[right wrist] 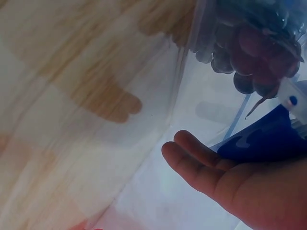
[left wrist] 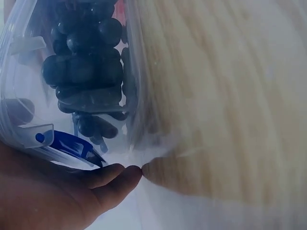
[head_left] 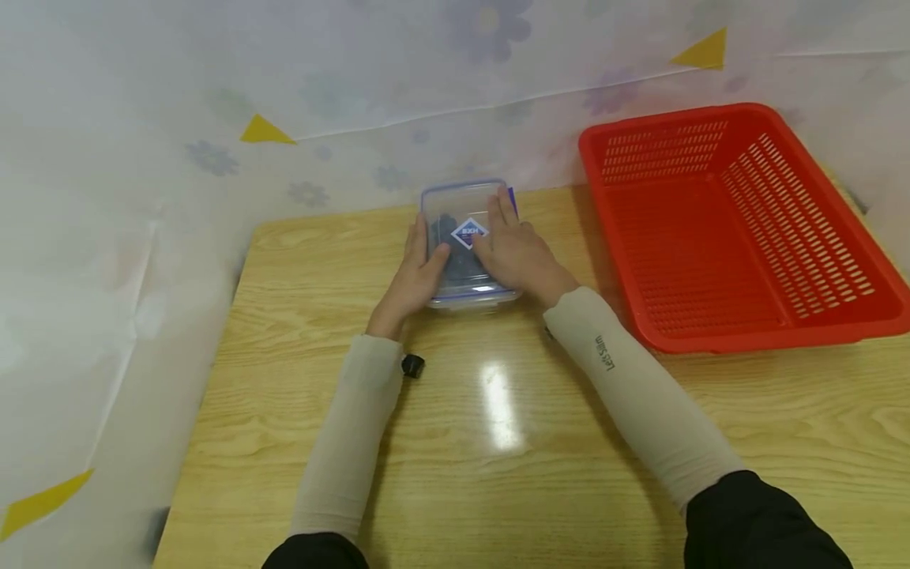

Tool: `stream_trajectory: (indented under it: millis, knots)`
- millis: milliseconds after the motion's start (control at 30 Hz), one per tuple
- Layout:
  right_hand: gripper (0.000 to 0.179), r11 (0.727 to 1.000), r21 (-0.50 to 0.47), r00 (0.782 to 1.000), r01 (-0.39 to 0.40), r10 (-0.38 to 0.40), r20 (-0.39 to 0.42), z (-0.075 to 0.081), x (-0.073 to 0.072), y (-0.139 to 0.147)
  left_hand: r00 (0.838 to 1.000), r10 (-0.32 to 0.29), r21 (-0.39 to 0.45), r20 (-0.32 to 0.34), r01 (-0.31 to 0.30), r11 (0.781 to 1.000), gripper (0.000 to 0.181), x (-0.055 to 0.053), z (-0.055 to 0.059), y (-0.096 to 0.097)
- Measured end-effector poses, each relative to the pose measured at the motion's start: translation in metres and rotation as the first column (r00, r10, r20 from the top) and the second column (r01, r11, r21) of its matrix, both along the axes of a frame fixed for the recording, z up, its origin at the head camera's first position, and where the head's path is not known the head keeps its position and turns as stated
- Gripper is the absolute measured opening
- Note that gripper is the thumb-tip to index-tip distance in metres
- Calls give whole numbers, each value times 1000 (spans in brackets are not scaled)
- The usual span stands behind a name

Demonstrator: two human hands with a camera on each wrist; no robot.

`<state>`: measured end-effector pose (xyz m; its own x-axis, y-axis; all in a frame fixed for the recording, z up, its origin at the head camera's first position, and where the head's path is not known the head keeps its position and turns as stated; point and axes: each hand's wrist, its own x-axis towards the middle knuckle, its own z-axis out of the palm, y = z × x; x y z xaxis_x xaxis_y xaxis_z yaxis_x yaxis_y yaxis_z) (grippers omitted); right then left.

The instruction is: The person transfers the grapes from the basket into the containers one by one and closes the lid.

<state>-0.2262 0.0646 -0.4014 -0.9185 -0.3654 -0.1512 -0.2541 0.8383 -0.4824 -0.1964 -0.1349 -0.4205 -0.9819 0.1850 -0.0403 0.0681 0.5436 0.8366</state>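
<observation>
A clear plastic food box [head_left: 465,280] with a blue-edged lid and a diamond label [head_left: 470,233] lies at the table's back edge. Through its walls a bunch of dark grapes [left wrist: 86,67] shows, also in the right wrist view as grapes [right wrist: 254,57]. My left hand [head_left: 412,276] lies along the box's left side, its thumb on the lid and its fingers straight. On the right, my right hand [head_left: 519,253] rests over the lid's edge with extended fingers. Blue clips show beside the hands: one clip [left wrist: 72,144] in the left wrist view, another clip [right wrist: 264,139] in the right.
A red slatted plastic basket [head_left: 711,245] stands to the right of the box. The wood-grain table [head_left: 455,474] meets a flower-patterned sheet [head_left: 398,79] behind it. Yellow tape pieces [head_left: 266,130] mark the sheet. A small black object [head_left: 412,365] sits by the left wrist.
</observation>
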Motion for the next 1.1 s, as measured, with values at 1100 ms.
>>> stream_trajectory:
  millis: [1100]
  knots:
    - [80,999,-42,1000,11,-10,18,2,0,1,997,58,21,-42,-57,998,66,0,-1,2]
